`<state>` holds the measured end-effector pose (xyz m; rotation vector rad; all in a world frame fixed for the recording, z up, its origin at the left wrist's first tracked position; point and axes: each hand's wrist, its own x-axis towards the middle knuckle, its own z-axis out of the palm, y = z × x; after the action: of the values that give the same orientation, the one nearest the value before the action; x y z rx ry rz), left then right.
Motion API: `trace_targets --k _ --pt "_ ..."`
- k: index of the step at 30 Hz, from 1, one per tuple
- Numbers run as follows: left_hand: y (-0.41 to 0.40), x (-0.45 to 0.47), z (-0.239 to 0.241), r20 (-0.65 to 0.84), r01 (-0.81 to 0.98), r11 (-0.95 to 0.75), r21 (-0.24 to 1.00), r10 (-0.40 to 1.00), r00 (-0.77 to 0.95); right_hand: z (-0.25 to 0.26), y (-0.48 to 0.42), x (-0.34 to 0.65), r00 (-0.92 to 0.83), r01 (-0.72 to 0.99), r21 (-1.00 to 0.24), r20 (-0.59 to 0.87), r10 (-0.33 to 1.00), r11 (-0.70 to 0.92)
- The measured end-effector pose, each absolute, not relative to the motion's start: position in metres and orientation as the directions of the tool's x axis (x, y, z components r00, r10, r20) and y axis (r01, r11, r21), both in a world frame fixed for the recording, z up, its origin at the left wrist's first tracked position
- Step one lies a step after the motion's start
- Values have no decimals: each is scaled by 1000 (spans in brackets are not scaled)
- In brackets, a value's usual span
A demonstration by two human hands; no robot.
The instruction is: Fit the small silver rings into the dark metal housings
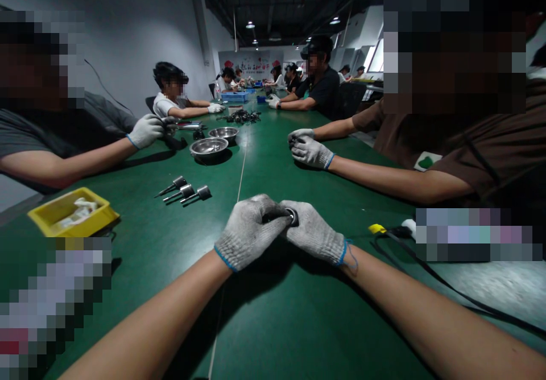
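Note:
Both my hands wear grey knit gloves and meet over the green table. My left hand curls its fingers over a small dark round metal part. My right hand grips the same part from the right side. Most of the part is hidden by the gloves. Three metal pins with cylindrical heads lie on the table to the left, beyond my left hand.
A yellow tray sits at the left edge. Two steel bowls stand farther up the table. A co-worker's gloved hands work at the right, another gloved hand at the left. A black cable runs along the right.

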<state>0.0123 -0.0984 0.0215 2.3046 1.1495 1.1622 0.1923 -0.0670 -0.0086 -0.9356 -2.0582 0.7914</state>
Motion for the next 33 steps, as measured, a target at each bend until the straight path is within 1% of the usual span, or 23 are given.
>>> trace_targets --k 4,8,12,14,16,17,20,22,23,25,27,29,30,31,33 --pt "-98 12 24 494 503 -609 613 792 358 -10 -67 192 -478 350 -762 355 803 545" --pt "-98 12 27 466 515 -596 616 803 373 -11 -68 191 -487 361 -748 358 796 557" --pt "-97 12 27 479 521 -622 585 783 396 -10 -67 191 -489 361 -735 375 788 574" --pt "-97 12 25 506 519 -658 545 752 422 -8 -67 191 -488 358 -733 381 785 578" --pt "-97 12 24 547 536 -703 468 707 449 -7 -66 191 -476 351 -738 389 789 576" --pt "-98 12 23 569 556 -724 408 678 466 -6 -66 191 -464 347 -743 394 793 572" --pt "-101 13 24 605 639 -752 160 586 539 -5 -65 193 -427 332 -765 399 811 551" --pt "-104 13 26 585 674 -739 9 550 596 -5 -64 193 -414 310 -783 399 818 539" --pt "-105 13 28 572 681 -731 -47 540 618 -5 -64 193 -412 295 -792 400 819 535" --pt "-106 13 31 553 682 -720 -124 521 650 -6 -64 192 -405 262 -803 412 816 535" --pt "-107 14 33 550 679 -714 -170 503 666 -6 -65 191 -391 231 -808 433 812 542" --pt "-108 15 35 553 688 -703 -179 507 662 -7 -65 190 -371 191 -814 457 808 548" --pt "-109 15 35 555 695 -700 -164 517 652 -7 -65 189 -358 168 -818 469 807 550" --pt "-109 15 35 557 701 -701 -133 532 638 -8 -65 189 -345 144 -823 479 807 550" --pt "-111 15 34 564 695 -719 -14 569 599 -8 -65 188 -316 100 -838 485 816 537"
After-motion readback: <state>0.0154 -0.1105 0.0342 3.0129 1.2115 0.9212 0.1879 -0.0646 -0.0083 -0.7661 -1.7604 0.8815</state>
